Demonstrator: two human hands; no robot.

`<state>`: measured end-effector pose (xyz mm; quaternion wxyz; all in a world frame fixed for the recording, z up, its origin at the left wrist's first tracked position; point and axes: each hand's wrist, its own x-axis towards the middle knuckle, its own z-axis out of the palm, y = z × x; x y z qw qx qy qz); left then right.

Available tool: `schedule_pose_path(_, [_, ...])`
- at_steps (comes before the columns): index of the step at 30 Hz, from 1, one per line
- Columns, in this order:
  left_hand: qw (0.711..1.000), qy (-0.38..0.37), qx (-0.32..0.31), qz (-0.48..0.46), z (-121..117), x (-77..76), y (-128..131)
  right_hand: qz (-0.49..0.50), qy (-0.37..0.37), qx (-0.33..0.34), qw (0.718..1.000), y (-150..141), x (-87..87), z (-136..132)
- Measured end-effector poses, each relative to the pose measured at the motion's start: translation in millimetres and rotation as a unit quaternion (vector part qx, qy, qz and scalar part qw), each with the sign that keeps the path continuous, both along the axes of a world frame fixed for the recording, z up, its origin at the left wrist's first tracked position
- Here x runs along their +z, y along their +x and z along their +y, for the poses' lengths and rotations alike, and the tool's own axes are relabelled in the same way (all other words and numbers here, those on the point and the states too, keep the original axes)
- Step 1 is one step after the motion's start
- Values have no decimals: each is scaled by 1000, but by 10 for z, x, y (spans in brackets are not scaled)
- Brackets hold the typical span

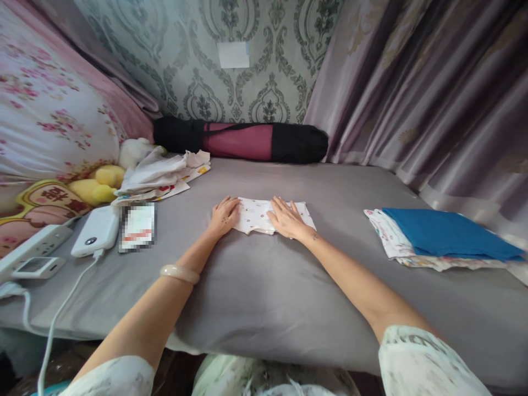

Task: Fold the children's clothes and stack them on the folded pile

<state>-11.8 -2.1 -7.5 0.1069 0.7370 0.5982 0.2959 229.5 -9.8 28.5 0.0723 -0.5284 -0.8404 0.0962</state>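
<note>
And there's the folded printed cloth (254,214), left hand (226,213) flat on its left edge, right hand (285,218) splayed right of centre, neither gripping!

The white cloth (254,214), dotted with small scattered prints, lies flat and folded in a roughly rectangular shape, its near edge uneven, on the grey sheet (264,297).

Your left hand (226,212) presses the 9 o'clock edge of a folded white printed cloth (254,215) on the grey sheet (284,297); your right hand (285,218) lies flat toward its 3. From that cloth: blue-topped folded stack (449,234) at 3, power bank (95,228) at 9, crumpled clothes (154,170) at 10, black-and-maroon bag (239,141) near 12.
</note>
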Motion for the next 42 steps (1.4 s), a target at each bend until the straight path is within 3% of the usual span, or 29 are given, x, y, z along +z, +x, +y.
schedule_pose_path(6, [1000, 13, 2, -11, 26, -54, -38, 9, 9, 15, 1000, -234, -19, 55])
schedule_pose_path(11, [999, 30, -10, -5, 31, -71, -64, 1, 16, 6, 1000, -258, -105, 39])
schedule_pose_path(15, [999, 37, 0, -20, 37, -70, -63, -11, -2, 10, 1000, -271, -79, 56])
schedule_pose_path(23, [996, 26, 30, -86, 39, -28, -58, -4, 6, 23, 1000, -538, 12, 45])
schedule_pose_path(33, [993, 5, 52, -106, 11, 32, -52, 2, 14, 11, 1000, -739, -87, 55])
schedule_pose_path(42, [987, -8, 70, -143, -14, 75, -43, 12, 13, 6, 1000, -910, -41, 65])
